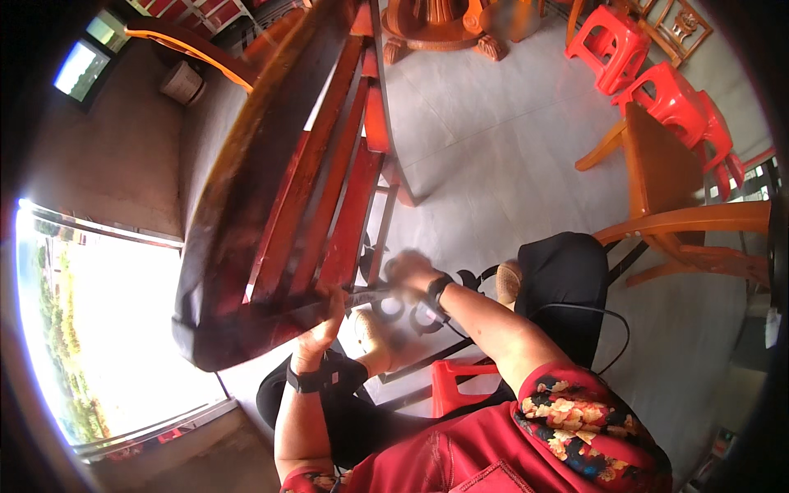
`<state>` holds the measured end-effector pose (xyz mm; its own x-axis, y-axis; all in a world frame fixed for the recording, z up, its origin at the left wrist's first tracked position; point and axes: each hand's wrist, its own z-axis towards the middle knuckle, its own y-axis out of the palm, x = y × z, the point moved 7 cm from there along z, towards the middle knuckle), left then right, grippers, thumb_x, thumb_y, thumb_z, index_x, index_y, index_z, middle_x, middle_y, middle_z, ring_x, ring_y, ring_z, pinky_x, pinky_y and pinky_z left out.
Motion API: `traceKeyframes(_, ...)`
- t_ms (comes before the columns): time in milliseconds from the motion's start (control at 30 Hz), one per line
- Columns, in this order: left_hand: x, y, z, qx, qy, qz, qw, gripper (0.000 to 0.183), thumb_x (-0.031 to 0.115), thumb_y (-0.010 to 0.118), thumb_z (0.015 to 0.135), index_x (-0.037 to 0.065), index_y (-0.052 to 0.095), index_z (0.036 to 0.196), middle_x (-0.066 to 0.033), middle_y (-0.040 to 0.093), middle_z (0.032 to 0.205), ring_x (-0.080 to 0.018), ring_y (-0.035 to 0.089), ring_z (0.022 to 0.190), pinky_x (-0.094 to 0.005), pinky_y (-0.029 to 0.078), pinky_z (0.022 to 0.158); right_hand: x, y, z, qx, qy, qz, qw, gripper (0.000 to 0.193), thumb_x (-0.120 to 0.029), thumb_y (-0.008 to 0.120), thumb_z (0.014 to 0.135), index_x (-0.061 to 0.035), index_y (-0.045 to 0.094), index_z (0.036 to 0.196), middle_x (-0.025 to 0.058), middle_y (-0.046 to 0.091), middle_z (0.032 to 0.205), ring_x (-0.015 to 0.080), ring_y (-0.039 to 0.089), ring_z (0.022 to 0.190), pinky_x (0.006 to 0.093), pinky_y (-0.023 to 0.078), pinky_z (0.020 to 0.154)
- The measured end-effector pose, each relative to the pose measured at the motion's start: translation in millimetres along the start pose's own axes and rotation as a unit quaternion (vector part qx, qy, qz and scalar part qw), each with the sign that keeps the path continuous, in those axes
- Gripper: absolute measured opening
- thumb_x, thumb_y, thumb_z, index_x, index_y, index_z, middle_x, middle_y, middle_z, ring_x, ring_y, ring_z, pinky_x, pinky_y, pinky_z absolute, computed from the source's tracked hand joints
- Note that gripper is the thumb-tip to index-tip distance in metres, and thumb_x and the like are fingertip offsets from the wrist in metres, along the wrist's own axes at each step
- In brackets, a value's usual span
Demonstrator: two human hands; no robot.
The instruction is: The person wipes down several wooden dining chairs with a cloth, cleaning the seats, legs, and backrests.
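A large wooden bench (pixel 349 238) with reddish slats and a dark rounded rim stands tilted on the left, rising towards the top. My left hand (pixel 323 327) is closed round its lower edge, fingers partly hidden by the wood. Just right of the slats, my right hand (pixel 412 271) is smeared by motion, so its fingers cannot be made out. Below it is black metal scrollwork (pixel 393 309), also blurred. A grey bar seems to run between the two hands. Both wrists wear dark bands.
A red plastic stool (pixel 452 386) stands under me. To the right is a wooden chair (pixel 666 172), with red plastic stools (pixel 608 49) behind it. A thin black cable (pixel 629 333) curves past my right knee. A carved wooden table base (pixel 440 33) is at the back; a bright opening (pixel 123 329) is at left.
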<state>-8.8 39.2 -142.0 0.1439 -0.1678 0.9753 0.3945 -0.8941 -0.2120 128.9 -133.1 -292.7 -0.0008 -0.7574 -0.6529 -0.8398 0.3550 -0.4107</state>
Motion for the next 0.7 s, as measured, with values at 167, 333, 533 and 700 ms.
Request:
traceKeyframes(167, 70.2, 28.8, -12.8, 0.066, 0.182, 0.012, 0.981, 0.066, -0.001, 0.079, 0.077, 0.004, 0.042, 0.133, -0.0079, 0.061, 0.115, -0.0191, 0.062, 0.102, -0.0331, 0.051, 0.09, -33.5, -160.8, -13.1, 0.41, -0.109, 0.183, 0.887, 0.051, -0.042, 0.072, 0.076, -0.0012, 0.065, 0.107, 0.0223, 0.069, 0.099, 0.0325, 0.069, 0.093, 0.0435, 0.054, 0.081)
traceKeyframes(333, 67.4, 32.7, -28.6, 0.177, 0.265, 0.03, 0.948, 0.069, -0.004, 0.078, 0.077, 0.006, 0.04, 0.134, -0.0086, 0.055, 0.122, -0.0165, 0.055, 0.108, -0.0321, 0.047, 0.091, -139.5, -266.3, -36.8, 0.374, -0.387, 0.255, 0.803, 0.067, -0.024, 0.083, 0.07, -0.0007, 0.053, 0.124, 0.0087, 0.065, 0.105, 0.0211, 0.063, 0.091, 0.0383, 0.052, 0.084)
traceKeyframes(533, 127.0, 29.6, -26.9, 0.214, 0.243, 0.0, 0.946, 0.061, 0.011, 0.086, 0.074, 0.005, 0.047, 0.121, -0.0108, 0.067, 0.099, -0.0179, 0.066, 0.089, -0.0308, 0.054, 0.079, -159.9, -313.4, 6.8, 0.211, -0.464, 0.187, 0.84, 0.046, 0.002, 0.07, 0.085, -0.0006, 0.05, 0.127, 0.0053, 0.058, 0.123, 0.016, 0.061, 0.103, 0.0313, 0.052, 0.091)
traceKeyframes(700, 119.7, 28.0, -33.0, 0.221, 0.255, -0.039, 0.94, 0.044, 0.009, 0.083, 0.076, 0.003, 0.056, 0.11, -0.0118, 0.067, 0.093, -0.0204, 0.068, 0.082, -0.0316, 0.053, 0.072, -146.6, -312.3, -18.6, 0.282, -0.482, 0.11, 0.822, 0.04, -0.003, 0.073, 0.086, 0.0015, 0.053, 0.121, 0.0065, 0.061, 0.111, 0.0144, 0.06, 0.098, 0.0304, 0.052, 0.088)
